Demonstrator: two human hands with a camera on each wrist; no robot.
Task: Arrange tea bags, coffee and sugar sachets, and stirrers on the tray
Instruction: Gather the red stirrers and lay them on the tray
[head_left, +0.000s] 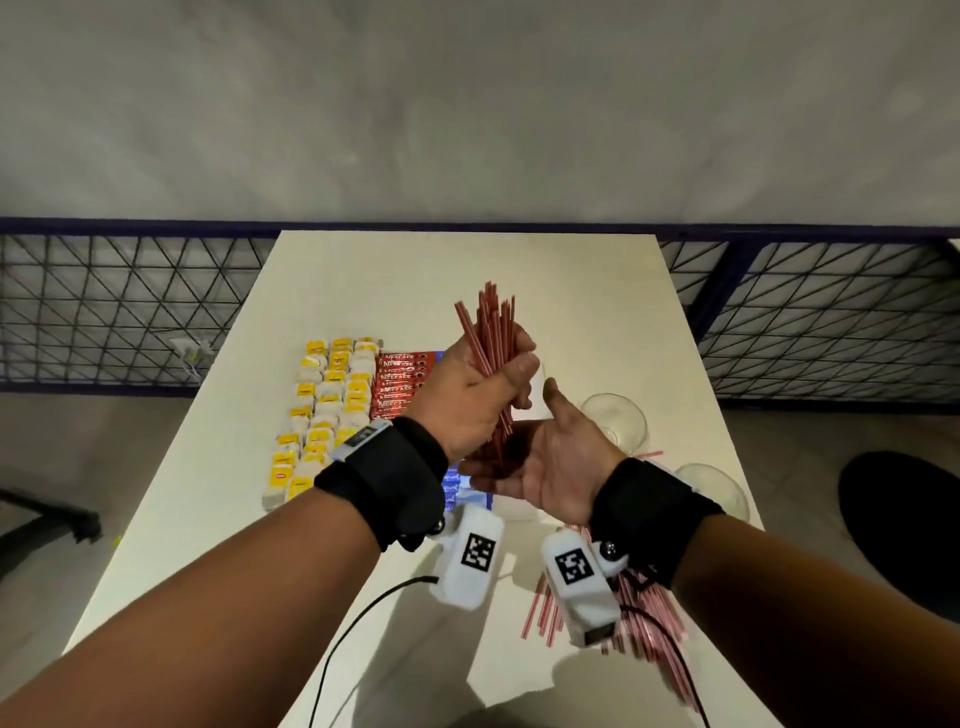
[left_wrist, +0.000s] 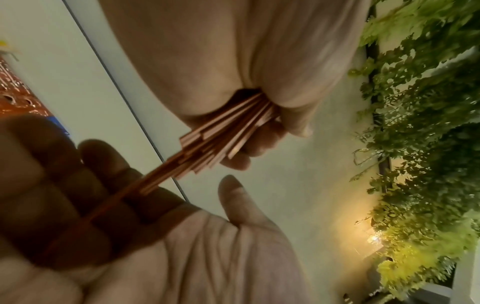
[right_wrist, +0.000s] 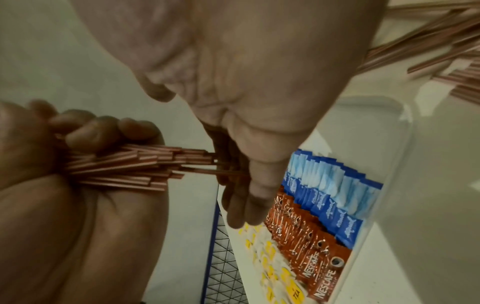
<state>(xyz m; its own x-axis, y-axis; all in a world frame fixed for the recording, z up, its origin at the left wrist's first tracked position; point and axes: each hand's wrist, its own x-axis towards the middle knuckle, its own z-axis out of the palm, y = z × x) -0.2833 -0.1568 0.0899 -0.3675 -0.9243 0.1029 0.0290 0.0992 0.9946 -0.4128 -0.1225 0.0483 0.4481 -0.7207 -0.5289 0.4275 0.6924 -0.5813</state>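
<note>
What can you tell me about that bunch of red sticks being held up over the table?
The bunch of thin red-and-white striped stirrers looks like many narrow plastic sticks, straight and equal in length. The left hand grips it round the middle, fingers curled about it, holding it nearly upright above the white table. Its upper ends fan out unevenly; its lower ends rest against the open palm of the right hand, which cups them from below. It touches nothing else.

Dim, warm indoor light, soft all over.
Wrist views blur badly; head view bends at its edges, shadows lower centre.
</note>
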